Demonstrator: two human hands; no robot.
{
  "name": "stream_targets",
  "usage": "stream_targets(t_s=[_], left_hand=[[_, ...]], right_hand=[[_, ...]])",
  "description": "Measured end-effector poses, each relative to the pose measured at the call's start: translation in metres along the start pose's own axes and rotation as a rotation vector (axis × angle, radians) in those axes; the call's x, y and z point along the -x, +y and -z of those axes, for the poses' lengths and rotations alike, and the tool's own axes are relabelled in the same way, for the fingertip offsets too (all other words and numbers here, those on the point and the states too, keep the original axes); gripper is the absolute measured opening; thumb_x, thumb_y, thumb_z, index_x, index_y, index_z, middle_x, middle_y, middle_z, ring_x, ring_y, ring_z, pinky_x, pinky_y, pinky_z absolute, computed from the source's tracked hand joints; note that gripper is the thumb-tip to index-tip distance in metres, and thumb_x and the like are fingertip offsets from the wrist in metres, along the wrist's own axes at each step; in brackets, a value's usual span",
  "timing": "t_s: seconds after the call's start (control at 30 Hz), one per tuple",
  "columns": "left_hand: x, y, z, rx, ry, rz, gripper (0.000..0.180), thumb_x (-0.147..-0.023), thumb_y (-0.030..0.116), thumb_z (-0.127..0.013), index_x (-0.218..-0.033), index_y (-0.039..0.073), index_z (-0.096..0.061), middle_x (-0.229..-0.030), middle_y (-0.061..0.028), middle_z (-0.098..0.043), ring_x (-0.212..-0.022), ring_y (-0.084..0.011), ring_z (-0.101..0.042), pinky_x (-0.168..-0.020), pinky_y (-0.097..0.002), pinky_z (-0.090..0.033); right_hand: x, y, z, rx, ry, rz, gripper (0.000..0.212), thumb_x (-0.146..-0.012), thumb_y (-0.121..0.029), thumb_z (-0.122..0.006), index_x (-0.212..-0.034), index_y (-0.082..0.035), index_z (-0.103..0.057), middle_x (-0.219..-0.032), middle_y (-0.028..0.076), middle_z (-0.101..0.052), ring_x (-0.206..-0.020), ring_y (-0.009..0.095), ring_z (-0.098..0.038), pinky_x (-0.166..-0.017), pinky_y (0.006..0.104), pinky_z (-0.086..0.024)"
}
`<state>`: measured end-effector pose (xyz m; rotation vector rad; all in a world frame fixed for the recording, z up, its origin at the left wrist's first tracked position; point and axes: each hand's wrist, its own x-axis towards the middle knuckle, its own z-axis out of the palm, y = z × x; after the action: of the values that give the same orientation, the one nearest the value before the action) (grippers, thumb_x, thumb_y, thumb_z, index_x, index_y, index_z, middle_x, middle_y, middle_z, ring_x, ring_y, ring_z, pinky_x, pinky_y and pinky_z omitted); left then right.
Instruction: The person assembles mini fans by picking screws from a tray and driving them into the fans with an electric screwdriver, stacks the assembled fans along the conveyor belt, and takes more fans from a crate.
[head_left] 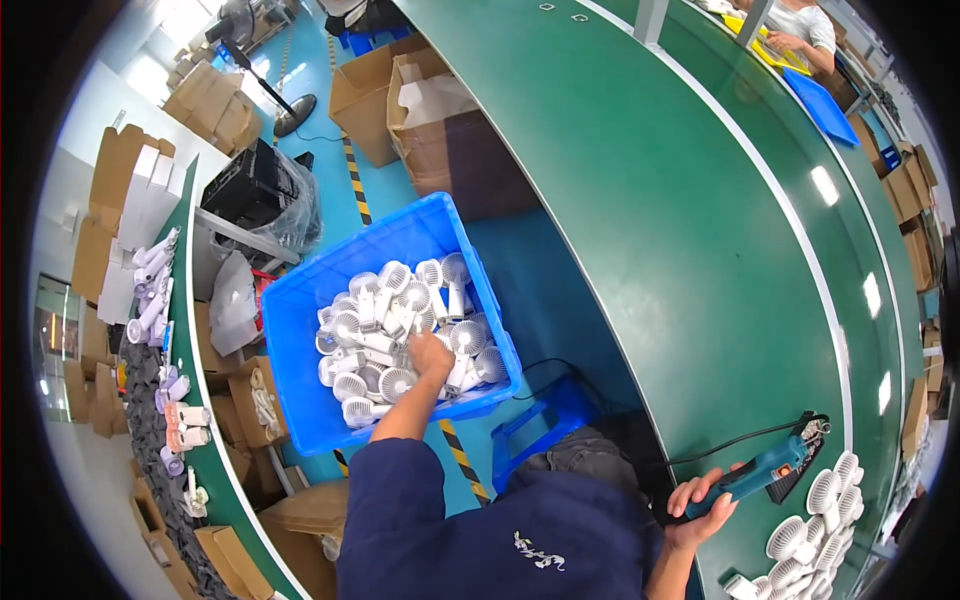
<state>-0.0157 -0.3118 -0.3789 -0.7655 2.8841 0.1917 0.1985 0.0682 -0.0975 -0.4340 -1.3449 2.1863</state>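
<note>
1. The green conveyor belt [700, 200] curves across the right and far side of the scene. It is the work surface, so the person sits tight against its near edge with both arms free to swing off either side.
2. The blue bin [300, 330] sits low on the floor at the person's left, tilted a little toward them — a place that lets an arm drop straight into it without standing up.
3. Cardboard boxes [420, 110] stand open beyond the bin, far left, well apart from the hands.
4. The bin holds a loose heap of small white fans [365, 350], heads and handles lying every way, which is why the hand has to dig in rather than pick from a row.
5. The left hand [432, 357] is down among those fans, fingers curled into the pile. Whether it has closed on one cannot be told, since the fingertips are buried.
6. A cluster of white fans [815, 520] lies on the belt at the near right, heads up and packed close, just beside the right hand.
7. The right hand [700, 505] is wrapped firmly around the blue electric screwdriver [765, 470], resting it on the belt's edge — its black cable [720, 440] trails across the green surface.
</note>
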Motion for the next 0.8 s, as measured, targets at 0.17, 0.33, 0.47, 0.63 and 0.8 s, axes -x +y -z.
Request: stream_targets(t_s=[0.17, 0.33, 0.47, 0.63, 0.8], left_hand=[[-0.002, -0.050, -0.018, 0.240, -0.673, 0.319, 0.057, -0.064, 0.040, -0.079, -0.103, 0.000, -0.069, -0.107, -0.0231, -0.066, -0.100, -0.0304, -0.065, -0.096, -0.0332, -0.046], [0.017, -0.023, -0.007, -0.137, -0.687, -0.069, 0.066, -0.065, 0.046, -0.078, -0.118, 0.011, -0.063, -0.143, -0.0232, -0.032, -0.129, -0.0406, -0.038, -0.100, -0.0456, -0.040], [0.017, -0.007, -0.007, -0.034, -0.657, -0.106, 0.092, -0.064, 0.047, -0.079, -0.142, 0.021, -0.038, -0.147, -0.0262, -0.016, -0.129, -0.0501, -0.029, -0.104, -0.0547, -0.032], [-0.008, -0.065, -0.062, 0.096, -0.355, -0.478, 0.091, -0.060, 0.054, -0.075, -0.138, 0.018, -0.045, -0.134, -0.0293, -0.045, -0.130, -0.0483, -0.030, -0.112, -0.0532, -0.017], [-0.013, -0.029, -0.062, 0.175, -0.356, -0.448, 0.090, -0.068, 0.054, -0.067, -0.137, 0.000, -0.043, -0.128, -0.0310, -0.050, -0.132, -0.0518, -0.024, -0.113, -0.0564, -0.006]], right_hand=[[0.006, 0.005, -0.009, 0.070, 0.007, 0.005, 0.061, -0.090, -0.035, -0.061, -0.132, -0.003, -0.031, -0.070, 0.007, -0.044, -0.039, 0.015, -0.044, -0.034, 0.0262, -0.040], [0.009, 0.009, -0.007, 0.210, -0.025, 0.037, 0.065, -0.086, -0.035, -0.067, -0.129, -0.002, -0.032, -0.070, 0.011, -0.047, -0.040, 0.017, -0.046, -0.035, 0.0282, -0.041], [0.006, 0.008, -0.017, 0.233, 0.043, 0.056, 0.065, -0.085, -0.037, -0.068, -0.126, 0.000, -0.033, -0.070, 0.011, -0.048, -0.041, 0.018, -0.046, -0.036, 0.0281, -0.041], [0.012, 0.020, -0.007, 0.200, 0.056, -0.068, 0.065, -0.080, -0.034, -0.073, -0.119, -0.001, -0.033, -0.071, 0.011, -0.051, -0.046, 0.019, -0.051, -0.039, 0.0289, -0.045], [0.011, 0.010, -0.004, 0.161, -0.002, -0.080, 0.061, -0.083, -0.027, -0.068, -0.125, -0.002, -0.031, -0.074, 0.012, -0.053, -0.050, 0.019, -0.053, -0.045, 0.0315, -0.049]])
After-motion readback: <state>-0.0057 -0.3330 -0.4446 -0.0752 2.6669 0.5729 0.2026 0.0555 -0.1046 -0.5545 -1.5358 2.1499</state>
